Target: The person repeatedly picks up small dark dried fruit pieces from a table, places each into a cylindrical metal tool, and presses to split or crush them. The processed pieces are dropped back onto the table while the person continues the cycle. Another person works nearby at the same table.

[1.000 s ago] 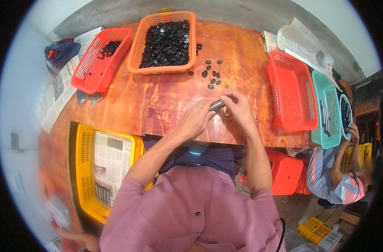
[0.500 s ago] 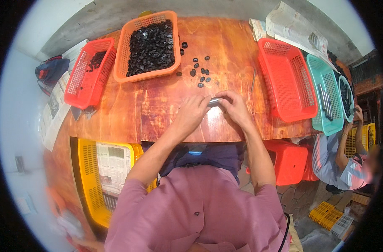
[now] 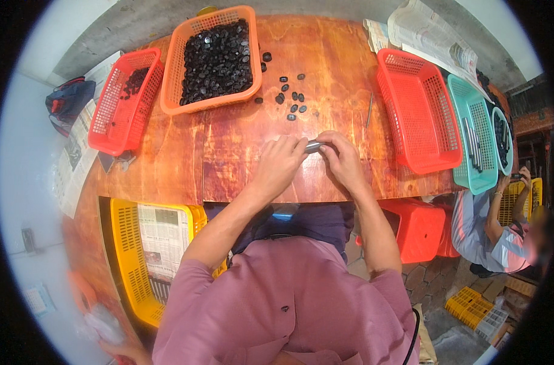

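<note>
So I've got the fingers of my left hand and right hand pinched round either end of a short grey cylinder over the near half of the counter. Looks smooth, so if one pinch slackens it'd probably slip, drop, maybe roll into the loose black ovals just beyond and scatter them.
</note>
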{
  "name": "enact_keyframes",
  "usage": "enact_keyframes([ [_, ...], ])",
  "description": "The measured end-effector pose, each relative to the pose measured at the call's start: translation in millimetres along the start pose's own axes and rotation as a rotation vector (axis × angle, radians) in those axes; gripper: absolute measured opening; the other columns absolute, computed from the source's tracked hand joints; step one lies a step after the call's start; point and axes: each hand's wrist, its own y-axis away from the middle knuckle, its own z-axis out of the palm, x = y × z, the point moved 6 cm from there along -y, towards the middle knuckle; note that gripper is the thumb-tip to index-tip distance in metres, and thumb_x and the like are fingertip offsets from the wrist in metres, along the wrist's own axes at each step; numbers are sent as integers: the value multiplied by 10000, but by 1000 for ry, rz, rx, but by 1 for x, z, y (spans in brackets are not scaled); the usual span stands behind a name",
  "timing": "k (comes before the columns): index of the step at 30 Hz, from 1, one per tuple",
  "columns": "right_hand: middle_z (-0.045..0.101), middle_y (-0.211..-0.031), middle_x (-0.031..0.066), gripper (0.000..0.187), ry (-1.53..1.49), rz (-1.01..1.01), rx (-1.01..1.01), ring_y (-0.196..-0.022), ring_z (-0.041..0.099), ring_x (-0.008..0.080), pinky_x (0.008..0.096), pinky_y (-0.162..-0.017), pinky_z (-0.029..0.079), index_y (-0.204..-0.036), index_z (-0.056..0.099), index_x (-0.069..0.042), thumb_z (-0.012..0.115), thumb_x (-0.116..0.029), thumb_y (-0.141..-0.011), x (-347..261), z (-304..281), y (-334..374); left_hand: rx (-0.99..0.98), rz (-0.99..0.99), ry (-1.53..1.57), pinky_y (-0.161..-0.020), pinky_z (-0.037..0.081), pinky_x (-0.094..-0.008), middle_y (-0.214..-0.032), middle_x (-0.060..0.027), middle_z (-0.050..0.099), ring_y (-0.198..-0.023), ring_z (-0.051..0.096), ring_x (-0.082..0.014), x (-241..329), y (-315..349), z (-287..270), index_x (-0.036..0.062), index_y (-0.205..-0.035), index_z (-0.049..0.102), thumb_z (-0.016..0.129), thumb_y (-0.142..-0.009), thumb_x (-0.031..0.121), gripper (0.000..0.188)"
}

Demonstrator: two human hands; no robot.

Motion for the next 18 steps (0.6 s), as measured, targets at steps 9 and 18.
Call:
enact_keyframes([
  [9, 645, -933, 210, 228, 358, 41, 106, -936, 622, 391, 476, -858, 483, -914, 688, 21, 658, -206, -916, 4, 12, -63, -31, 50, 51, -787, 494, -417, -961, -99, 609, -900, 622, -311, -8, -4, 2, 44, -1158, 684, 787, -823, 155, 368],
  [18, 579, -1030, 178, 138, 662, 25, 217, -1011, 550, 380, 499, -873, 412, -976, 633, -33, 658, -162, -932, 5, 35, -68, -117, 12, 142, -790, 498, -439, -947, -121, 608, -895, 616, -331, -19, -10, 5, 52, -1127, 684, 769, -861, 193, 313],
])
